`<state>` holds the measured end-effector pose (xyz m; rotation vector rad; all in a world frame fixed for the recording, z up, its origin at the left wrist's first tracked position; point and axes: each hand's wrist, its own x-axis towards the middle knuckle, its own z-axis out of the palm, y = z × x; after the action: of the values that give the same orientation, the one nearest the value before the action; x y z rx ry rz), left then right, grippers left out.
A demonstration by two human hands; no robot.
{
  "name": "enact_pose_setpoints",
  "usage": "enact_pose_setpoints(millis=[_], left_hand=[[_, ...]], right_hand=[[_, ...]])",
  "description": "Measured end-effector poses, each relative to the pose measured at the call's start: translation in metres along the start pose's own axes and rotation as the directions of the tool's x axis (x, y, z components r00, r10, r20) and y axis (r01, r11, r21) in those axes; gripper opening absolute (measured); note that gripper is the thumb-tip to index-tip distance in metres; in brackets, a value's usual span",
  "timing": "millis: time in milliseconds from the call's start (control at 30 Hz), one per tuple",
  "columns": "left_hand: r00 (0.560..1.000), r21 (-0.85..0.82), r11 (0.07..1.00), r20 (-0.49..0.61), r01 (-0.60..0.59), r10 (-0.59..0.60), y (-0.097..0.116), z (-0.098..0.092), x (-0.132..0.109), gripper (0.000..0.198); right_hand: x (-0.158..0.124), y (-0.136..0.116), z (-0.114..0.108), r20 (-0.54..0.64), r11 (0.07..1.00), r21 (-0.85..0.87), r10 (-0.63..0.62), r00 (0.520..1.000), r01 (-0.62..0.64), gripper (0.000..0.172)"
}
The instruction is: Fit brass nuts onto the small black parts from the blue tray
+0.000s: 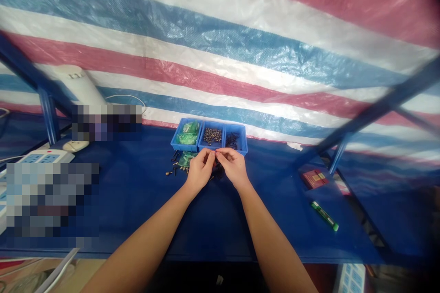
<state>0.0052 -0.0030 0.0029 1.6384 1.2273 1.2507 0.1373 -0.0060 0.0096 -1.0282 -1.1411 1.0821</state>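
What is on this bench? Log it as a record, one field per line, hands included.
Left hand: fingertips drawn together, close against the right hand's; anything held is too small to tell
Right hand: same pose, in front of the bin
Bin: blue three-compartment bin
Left compartment: glossy green pieces
Middle compartment: brass-coloured screws
Right compartment: black screws
Before bin: loose screws, beside the left hand
Far right: red packet, green tube
Far left: white power strip, partly pixelated
Backdrop: striped sheet
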Motion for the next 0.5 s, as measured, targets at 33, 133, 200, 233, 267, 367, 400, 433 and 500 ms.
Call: enact_pose_setpoints(millis=[33,133,200,233,267,367,400,433,500], left_hand=[[1.0,-0.027,1.0,-0.004,-0.001,0.001,0.0,0.0006,-0.0001,0.024],[1.0,-0.048,0.999,-0.016,-0.005,0.005,-0.0006,0.0018,-0.0001,0.021],[1.0,0.0,1.0,-0.024,-0.014,0.014,-0.0012,0.0016,-0.0001,0.024],[0.999,0.026,1.0,-0.031,-0.016,0.017,-0.0015,0.0013,-0.0001,0.026],[0.999,0.049,0.999,-0.04,-0.015,0.017,-0.0017,0.0007,-0.0001,0.029],[0.997,0.096,0.995,-0.078,0.007,0.001,-0.0017,-0.0007,-0.0005,0.038],[0.996,0.094,0.995,-0.085,0.014,-0.006,-0.0015,-0.0008,-0.0006,0.041],[0.996,0.08,0.997,-0.088,0.016,-0.009,-0.0011,-0.0005,-0.0008,0.042],[0.997,0.006,1.0,-0.077,0.008,-0.007,-0.0003,0.001,-0.0013,0.035]], right_hand=[[0.0002,0.0003,-0.0002,-0.005,1.0,-0.004,0.002,1.0,-0.002,0.019],[0.0006,0.0006,-0.0004,0.009,1.0,-0.003,0.017,1.0,-0.017,0.02],[0.0004,0.0002,0.0003,0.016,1.0,0.0,0.02,1.0,-0.02,0.022],[0.0001,-0.0001,0.0008,0.019,1.0,-0.002,0.017,1.0,-0.017,0.024],[-0.0003,-0.0006,0.0014,0.021,1.0,-0.004,0.011,1.0,-0.011,0.026],[-0.0014,-0.0017,0.0029,0.044,1.0,-0.012,-0.001,0.999,0.001,0.026],[-0.0016,-0.0018,0.003,0.048,1.0,-0.014,0.0,0.999,0.001,0.024],[-0.0016,-0.0017,0.0029,0.048,1.0,-0.02,0.001,0.999,0.0,0.023],[-0.0011,-0.0013,0.002,0.035,0.999,-0.035,-0.001,0.999,0.002,0.021]])
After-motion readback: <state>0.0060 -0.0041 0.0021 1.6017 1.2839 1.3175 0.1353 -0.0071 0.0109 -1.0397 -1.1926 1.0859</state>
